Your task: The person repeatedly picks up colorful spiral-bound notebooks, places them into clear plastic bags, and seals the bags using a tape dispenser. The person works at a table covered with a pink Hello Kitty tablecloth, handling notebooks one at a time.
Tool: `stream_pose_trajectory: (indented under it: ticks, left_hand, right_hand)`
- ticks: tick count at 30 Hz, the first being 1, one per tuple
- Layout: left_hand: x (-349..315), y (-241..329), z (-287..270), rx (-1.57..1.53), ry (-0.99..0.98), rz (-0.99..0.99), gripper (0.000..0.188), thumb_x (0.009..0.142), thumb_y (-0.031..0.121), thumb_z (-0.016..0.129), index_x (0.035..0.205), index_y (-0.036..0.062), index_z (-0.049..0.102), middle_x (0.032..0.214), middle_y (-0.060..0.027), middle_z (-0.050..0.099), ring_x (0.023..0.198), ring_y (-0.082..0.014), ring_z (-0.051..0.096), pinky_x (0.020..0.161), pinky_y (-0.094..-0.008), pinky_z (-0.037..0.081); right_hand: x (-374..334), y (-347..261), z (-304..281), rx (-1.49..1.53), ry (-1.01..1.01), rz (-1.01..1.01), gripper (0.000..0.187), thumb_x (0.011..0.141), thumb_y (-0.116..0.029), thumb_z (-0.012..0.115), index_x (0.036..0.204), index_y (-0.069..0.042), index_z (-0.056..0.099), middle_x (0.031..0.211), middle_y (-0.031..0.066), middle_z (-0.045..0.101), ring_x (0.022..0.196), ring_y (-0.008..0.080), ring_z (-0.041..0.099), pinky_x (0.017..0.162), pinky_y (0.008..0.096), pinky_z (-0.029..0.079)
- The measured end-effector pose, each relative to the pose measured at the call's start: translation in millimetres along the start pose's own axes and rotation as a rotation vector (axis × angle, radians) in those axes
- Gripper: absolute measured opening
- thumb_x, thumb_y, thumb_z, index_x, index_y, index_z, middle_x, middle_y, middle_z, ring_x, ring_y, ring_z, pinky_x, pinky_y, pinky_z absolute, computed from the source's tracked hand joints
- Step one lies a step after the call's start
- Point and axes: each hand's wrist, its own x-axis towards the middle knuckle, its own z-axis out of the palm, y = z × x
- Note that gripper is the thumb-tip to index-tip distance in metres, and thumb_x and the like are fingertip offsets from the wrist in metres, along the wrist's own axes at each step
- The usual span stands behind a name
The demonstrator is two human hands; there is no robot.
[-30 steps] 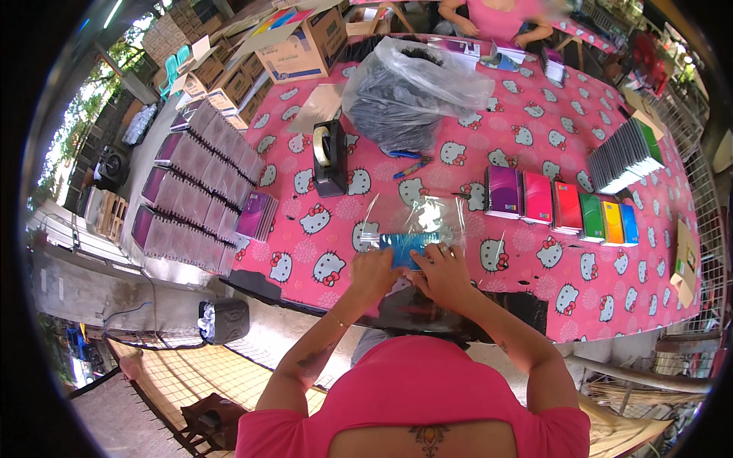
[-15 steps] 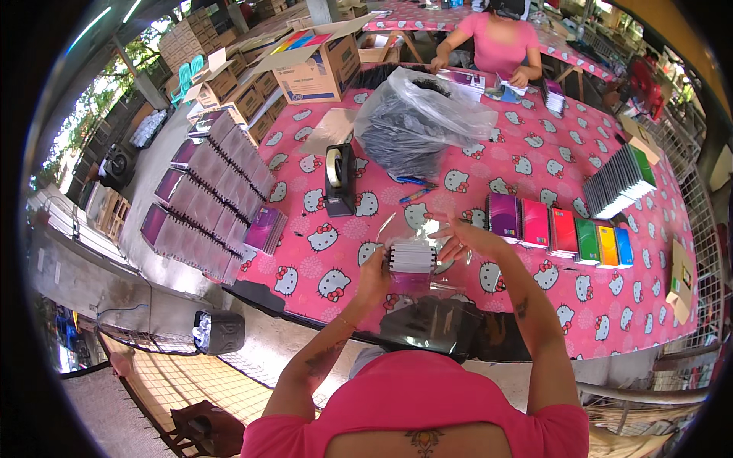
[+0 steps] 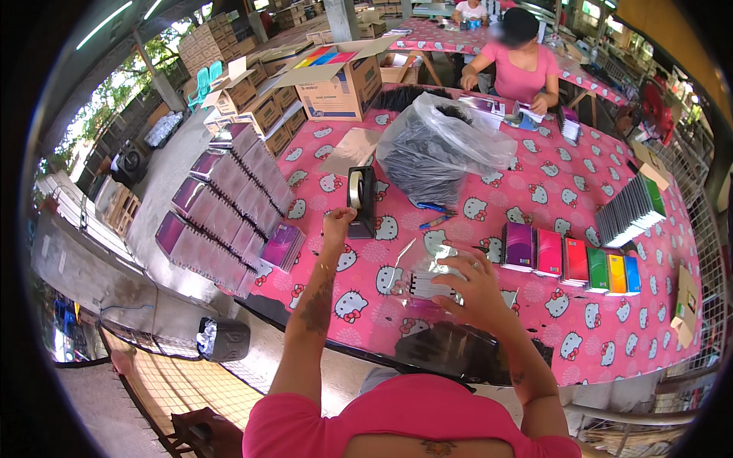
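A small bundle of spiral notebooks (image 3: 427, 285), white page edges and black coils upward, lies in clear plastic film near the table's front edge. My right hand (image 3: 475, 284) curves over its right side, fingers bent and holding bundle and film against the table. My left hand (image 3: 339, 223) is at the near left side of a black tape dispenser (image 3: 363, 217) with a roll of clear tape. Its fingers are pinched together; whatever lies between them is too small to make out.
Wrapped notebook stacks (image 3: 221, 206) stand at the left. A plastic bag of black coils (image 3: 427, 153) and blue pens (image 3: 437, 220) lie beyond the dispenser. Coloured notebooks (image 3: 547, 250) line the right, near a taller stack (image 3: 630, 210). A co-worker (image 3: 523, 69) sits across.
My left hand has left the notebook bundle and reached forward to the tape dispenser. My right hand has moved from beside the bundle onto it. The view has shifted slightly.
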Motion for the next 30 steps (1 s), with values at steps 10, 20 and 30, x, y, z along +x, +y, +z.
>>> stream_pose_trajectory:
  ticks: [10, 20, 30]
  left_hand:
    - [-51.5, 12.8, -2.9, 0.867, 0.195, 0.198, 0.012, 0.085, 0.009, 0.068, 0.093, 0.0024, 0.073, 0.072, -0.0020, 0.068, 0.065, -0.0160, 0.065, 0.061, -0.0268, 0.051]
    - [-153.9, 85.6, 41.4, 0.230, -0.932, 0.358, 0.026, 0.085, 0.000, 0.070, 0.110, 0.0053, 0.069, 0.099, -0.0040, 0.063, 0.093, -0.0141, 0.060, 0.083, -0.0283, 0.049]
    - [-138.2, 106.1, 57.4, 0.456, -0.936, 0.775, 0.024, 0.078, 0.004, 0.077, 0.098, 0.0157, 0.075, 0.127, -0.0068, 0.052, 0.122, -0.0251, 0.047, 0.098, -0.0399, 0.041]
  right_hand:
    - [8.0, -22.4, 34.0, -0.158, -0.010, 0.094, 0.035, 0.084, -0.034, 0.070, 0.113, -0.015, 0.066, 0.112, 0.0015, 0.065, 0.105, 0.0206, 0.060, 0.099, 0.0429, 0.034]
    - [12.3, -27.8, 51.7, -0.171, -0.037, 0.102, 0.039, 0.082, -0.038, 0.070, 0.114, -0.016, 0.068, 0.094, 0.0032, 0.069, 0.095, 0.0233, 0.062, 0.096, 0.0455, 0.034]
    - [-20.2, -3.6, 11.1, 0.085, 0.176, 0.393, 0.057, 0.068, -0.042, 0.084, 0.108, -0.009, 0.059, 0.114, 0.0083, 0.060, 0.109, 0.0303, 0.056, 0.096, 0.0486, 0.036]
